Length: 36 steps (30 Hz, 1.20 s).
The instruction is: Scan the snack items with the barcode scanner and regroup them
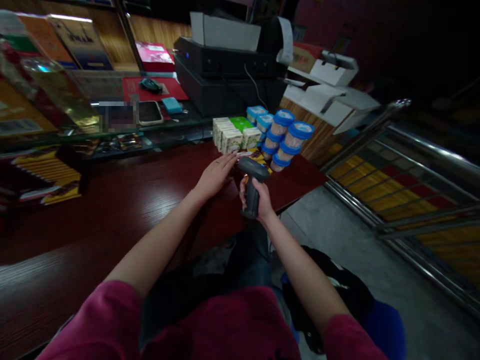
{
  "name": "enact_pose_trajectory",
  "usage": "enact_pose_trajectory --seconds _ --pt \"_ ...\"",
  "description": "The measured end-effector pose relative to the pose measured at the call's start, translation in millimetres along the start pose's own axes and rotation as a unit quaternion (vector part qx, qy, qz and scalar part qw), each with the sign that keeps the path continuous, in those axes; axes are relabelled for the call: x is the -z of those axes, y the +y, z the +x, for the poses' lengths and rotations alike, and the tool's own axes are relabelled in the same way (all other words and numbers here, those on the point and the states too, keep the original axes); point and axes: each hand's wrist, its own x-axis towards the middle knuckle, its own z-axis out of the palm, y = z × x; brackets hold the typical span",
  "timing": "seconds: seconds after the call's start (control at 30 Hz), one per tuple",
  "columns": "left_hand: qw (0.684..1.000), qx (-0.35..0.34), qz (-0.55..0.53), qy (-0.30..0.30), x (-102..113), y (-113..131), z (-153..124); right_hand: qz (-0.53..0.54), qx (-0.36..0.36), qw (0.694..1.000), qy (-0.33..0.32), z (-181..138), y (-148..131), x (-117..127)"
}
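Observation:
A dark grey handheld barcode scanner [253, 192] is gripped upright in my right hand [264, 200], with its head tilted toward the items on the counter. My left hand [216, 175] lies over the dark red counter [150, 200], fingers stretched forward. Its fingertips reach the edge of some yellow packets [258, 156], partly covered by the scanner; whether they touch is unclear. Just beyond stand several small pale cartons [232, 138], with a bright green top [240, 123] among them. Stacked tubs with blue lids [301, 130] stand to their right.
Across the back are a black boxy machine [232, 85], a phone [150, 113], a mouse [150, 85] and a small blue box [172, 105]. Yellow packs [48, 175] and a bottle [63, 90] stand left. A metal railing [431, 142] runs along the right.

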Motion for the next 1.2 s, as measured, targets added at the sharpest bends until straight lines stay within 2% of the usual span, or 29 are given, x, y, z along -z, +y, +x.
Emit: enact_pose_trajectory --seconds 0.1,0.2,0.33,0.43,0.5,0.6,0.7,0.77,0.87,0.93,1.07,1.2 --pt "1.0 0.001 -0.019 -0.02 -14.4 -11.4 21.4 0.03 -0.002 0.998 0.051 -2.0 -2.4 8.5" --pt "0.999 0.019 -0.035 0.012 -13.5 -20.9 20.0 0.04 -0.021 0.996 0.071 3.9 -1.2 11.2" --pt "0.993 0.05 -0.055 0.088 7.8 -26.3 -3.7 0.034 -0.019 0.997 0.067 6.4 -0.7 10.1" --pt "0.981 0.109 -0.085 0.133 32.7 -35.9 -33.2 0.02 -0.017 0.999 0.019 7.9 0.1 1.7" --pt "0.96 0.189 -0.114 0.169 50.6 -48.7 -59.2 0.011 -0.05 0.998 -0.033 13.7 3.0 -9.9" --pt "0.912 0.306 -0.16 0.219 78.2 -73.3 -105.8 0.002 -0.136 0.984 -0.115 32.7 13.2 -39.0" --pt "0.861 0.377 -0.217 0.263 104.5 -94.2 -149.9 -0.008 -0.207 0.959 -0.191 59.6 31.6 -82.0" --pt "0.817 0.413 -0.268 0.3 118.2 -103.4 -169.8 -0.009 -0.247 0.937 -0.246 77.3 47.7 -114.3" --pt "0.76 0.431 -0.337 0.35 128.9 -111.4 -180.7 -0.017 -0.289 0.907 -0.304 98.0 73.7 -155.1" --pt "0.742 0.425 -0.36 0.373 130.0 -114.7 -179.5 -0.029 -0.304 0.902 -0.306 106.8 88.2 -170.7" --pt "0.724 0.424 -0.378 0.392 126.7 -118.5 -175.2 -0.024 -0.29 0.917 -0.274 113.2 102.1 -173.5" --pt "0.727 0.429 -0.359 0.399 124.9 -120.4 -176.6 -0.027 -0.266 0.926 -0.268 109.2 102.9 -167.3"
